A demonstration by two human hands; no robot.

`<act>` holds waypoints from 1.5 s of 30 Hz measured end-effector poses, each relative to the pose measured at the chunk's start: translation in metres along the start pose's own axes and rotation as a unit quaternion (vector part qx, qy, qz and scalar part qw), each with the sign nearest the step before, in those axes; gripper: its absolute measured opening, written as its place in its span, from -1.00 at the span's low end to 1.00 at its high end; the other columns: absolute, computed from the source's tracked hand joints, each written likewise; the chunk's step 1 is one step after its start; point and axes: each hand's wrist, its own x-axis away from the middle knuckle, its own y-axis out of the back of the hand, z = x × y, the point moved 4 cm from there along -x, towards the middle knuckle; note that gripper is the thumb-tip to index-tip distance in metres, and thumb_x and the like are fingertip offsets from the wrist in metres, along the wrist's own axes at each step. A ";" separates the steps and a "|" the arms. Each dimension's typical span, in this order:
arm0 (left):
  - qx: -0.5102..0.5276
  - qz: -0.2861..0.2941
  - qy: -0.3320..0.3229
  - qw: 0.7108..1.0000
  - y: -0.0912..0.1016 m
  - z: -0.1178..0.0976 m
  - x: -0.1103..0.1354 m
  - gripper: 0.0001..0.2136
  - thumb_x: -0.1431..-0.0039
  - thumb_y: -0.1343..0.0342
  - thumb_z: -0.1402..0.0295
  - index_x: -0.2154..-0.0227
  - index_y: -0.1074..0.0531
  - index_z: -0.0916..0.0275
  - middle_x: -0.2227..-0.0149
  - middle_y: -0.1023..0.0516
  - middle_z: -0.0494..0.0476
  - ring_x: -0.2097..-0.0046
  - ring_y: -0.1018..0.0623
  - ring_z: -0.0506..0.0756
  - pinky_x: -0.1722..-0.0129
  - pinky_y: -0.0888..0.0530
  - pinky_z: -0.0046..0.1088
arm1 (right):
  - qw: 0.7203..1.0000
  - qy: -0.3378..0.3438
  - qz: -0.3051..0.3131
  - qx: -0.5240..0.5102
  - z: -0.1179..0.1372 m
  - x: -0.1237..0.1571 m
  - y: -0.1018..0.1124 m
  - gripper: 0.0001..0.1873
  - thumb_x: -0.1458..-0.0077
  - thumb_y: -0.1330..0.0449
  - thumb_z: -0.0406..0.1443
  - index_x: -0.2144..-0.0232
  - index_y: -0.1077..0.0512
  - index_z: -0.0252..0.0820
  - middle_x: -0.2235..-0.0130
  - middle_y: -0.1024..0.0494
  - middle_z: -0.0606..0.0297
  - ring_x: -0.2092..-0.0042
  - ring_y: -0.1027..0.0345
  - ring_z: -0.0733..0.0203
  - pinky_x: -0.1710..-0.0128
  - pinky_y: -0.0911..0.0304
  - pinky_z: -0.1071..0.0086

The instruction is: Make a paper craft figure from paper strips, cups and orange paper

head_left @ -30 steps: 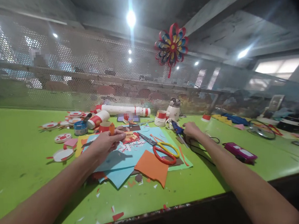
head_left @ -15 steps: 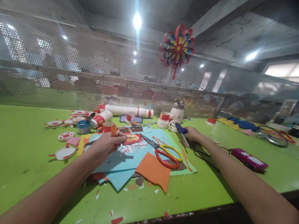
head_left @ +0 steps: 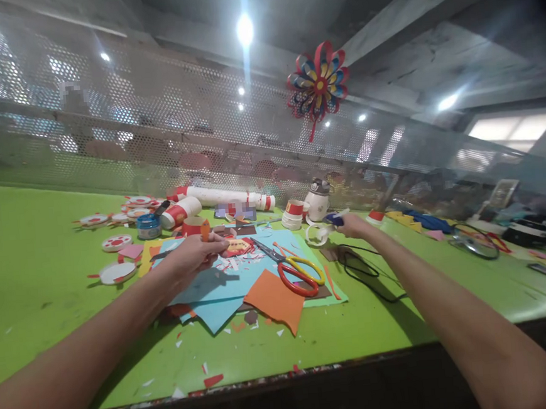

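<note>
As the left hand (head_left: 195, 254) presents: its fingers are drawn together, apparently pinching an orange piece (head_left: 205, 230) that stands up above the knuckles, on the near right side of a red cup (head_left: 193, 225).
Right hand (head_left: 354, 224): closed around a blue glue gun (head_left: 334, 219) (so named from its shape), which appears raised at the far right of the paper pile; whether a finger rests on the trigger cannot be told.
White ring (head_left: 316, 234): sits just left of and nearer than the gun; judged liable to be knocked if the gun swings low.
Black cord (head_left: 348, 265): looped on the green table (head_left: 31, 249), near side of the right hand; slack looks ample, though a loop could snag if the tool is drawn left quickly.
Scissors (head_left: 283, 260): resting across the paper pile, between the hands, blades directed far left and the red and yellow handles near; best given clearance by both the gun and its cord.
Cut scraps (head_left: 230, 264): scattered on the blue paper (head_left: 235, 289) just right of the left hand; small enough, in judgement, to cling to anything sticky.
Handling advice: pinch the orange piece by its edge, point the nozzle clear of the left fingertips, and move the gun slowly and level.
</note>
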 end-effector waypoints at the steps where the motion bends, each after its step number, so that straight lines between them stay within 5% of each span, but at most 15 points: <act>1: 0.002 -0.001 -0.001 1.000 0.001 0.000 -0.001 -0.72 0.19 -0.25 0.22 0.52 -0.38 0.33 0.58 -0.29 -0.01 0.59 -0.07 -0.12 0.61 0.10 -0.56 | 1.000 -0.006 0.019 -0.023 0.002 0.000 0.001 -0.67 -0.19 -0.12 -0.23 0.01 -0.33 -0.24 0.02 -0.41 0.15 0.10 -0.38 0.13 0.14 -0.35 0.15; 4: 0.002 -0.004 0.001 1.000 0.002 0.000 -0.002 -0.74 0.19 -0.25 0.25 0.52 -0.38 0.33 0.59 -0.29 -0.01 0.60 -0.08 -0.12 0.61 0.09 -0.56 | 0.993 -0.028 0.057 -0.102 0.006 0.002 0.008 -0.67 -0.19 -0.12 -0.23 0.02 -0.33 -0.25 0.03 -0.42 0.15 0.11 -0.39 0.14 0.16 -0.36 0.16; 8: 0.011 -0.005 -0.004 1.000 0.002 -0.002 0.001 -0.76 0.18 -0.25 0.25 0.55 -0.37 0.33 0.58 -0.31 0.00 0.60 -0.10 -0.12 0.60 0.09 -0.55 | 0.981 -0.041 0.002 -0.191 0.015 0.009 0.023 -0.72 -0.19 -0.13 -0.24 0.10 -0.37 -0.30 0.14 -0.47 0.17 0.21 -0.42 0.20 0.24 -0.38 0.25; 12: 0.024 -0.012 -0.019 0.999 -0.001 -0.007 0.005 -0.76 0.20 -0.25 0.28 0.61 -0.32 0.31 0.58 -0.31 -0.03 0.59 -0.11 -0.12 0.59 0.04 -0.54 | 0.952 0.018 -0.039 -0.302 0.056 0.036 0.023 -0.82 -0.17 -0.11 -0.32 0.28 -0.41 -0.38 0.29 -0.54 0.08 0.35 -0.45 0.25 0.40 -0.34 0.43; 16: 0.029 -0.041 -0.038 0.998 0.001 -0.013 0.008 -0.79 0.15 -0.21 0.29 0.59 -0.30 0.29 0.56 -0.32 -0.02 0.55 -0.16 -0.09 0.55 -0.05 -0.53 | 0.895 0.147 0.022 -0.420 0.121 0.083 0.006 -0.73 -0.15 -0.10 -0.19 0.17 -0.42 -0.22 0.12 -0.54 0.15 0.22 -0.48 0.22 0.29 -0.38 0.40; 18: 0.025 -0.053 -0.047 0.997 0.003 -0.015 0.008 -0.80 0.13 -0.19 0.29 0.58 -0.30 0.28 0.57 -0.32 -0.02 0.55 -0.15 -0.09 0.54 -0.05 -0.53 | 0.820 0.213 0.096 -0.523 0.148 0.106 -0.005 -0.67 -0.06 -0.19 -0.11 0.24 -0.46 -0.25 0.15 -0.54 0.10 0.25 -0.47 0.18 0.31 -0.38 0.33; 20: 0.016 -0.059 -0.057 0.996 0.005 -0.015 0.007 -0.81 0.11 -0.17 0.30 0.58 -0.29 0.28 0.56 -0.33 -0.02 0.55 -0.14 -0.09 0.54 -0.06 -0.52 | 0.787 0.237 0.156 -0.549 0.163 0.121 -0.017 -0.65 -0.04 -0.22 -0.10 0.27 -0.47 -0.28 0.21 -0.55 0.08 0.29 -0.46 0.17 0.33 -0.36 0.31; 31: -0.048 -0.025 -0.055 0.997 -0.002 -0.010 0.005 -0.88 0.08 -0.14 0.34 0.58 -0.38 0.29 0.60 -0.33 0.00 0.57 -0.11 -0.07 0.54 -0.02 -0.46 | 0.864 0.228 0.185 -0.410 0.163 0.143 -0.024 -0.62 -0.08 -0.14 -0.02 0.42 -0.43 -0.25 0.46 -0.52 0.20 0.39 -0.37 0.22 0.40 -0.23 0.37; 45: -0.063 -0.014 -0.067 0.996 -0.004 -0.012 0.007 -0.87 0.08 -0.14 0.35 0.60 -0.38 0.29 0.60 -0.32 0.02 0.57 -0.13 -0.07 0.55 -0.02 -0.46 | 0.888 0.243 0.154 -0.359 0.167 0.143 -0.027 -0.61 -0.13 -0.06 -0.01 0.47 -0.38 -0.21 0.49 -0.48 0.24 0.43 -0.31 0.23 0.39 -0.20 0.35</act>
